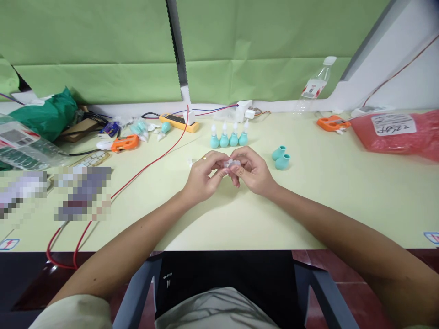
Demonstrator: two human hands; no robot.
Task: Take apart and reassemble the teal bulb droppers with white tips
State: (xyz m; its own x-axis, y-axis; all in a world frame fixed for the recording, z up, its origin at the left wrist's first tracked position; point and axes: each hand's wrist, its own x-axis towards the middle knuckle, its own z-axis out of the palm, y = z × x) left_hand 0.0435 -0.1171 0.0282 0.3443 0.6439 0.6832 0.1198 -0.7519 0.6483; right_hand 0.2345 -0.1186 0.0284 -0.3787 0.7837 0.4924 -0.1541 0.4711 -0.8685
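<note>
Pinching a small clear part [232, 163] between both hands, left hand [202, 176] and right hand [252, 171] closed on it just above the counter [343, 192]. I judge it light, stiff, slippery; grip its edges with fingertips.

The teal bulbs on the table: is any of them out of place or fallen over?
Four teal bulbs with white tips stand upright in a neat row. Two teal bulbs without tips lie apart to the right, tipped on their sides. Both hands, left hand and right hand, pinch a small clear piece. Nothing looks spilled or broken.
</note>
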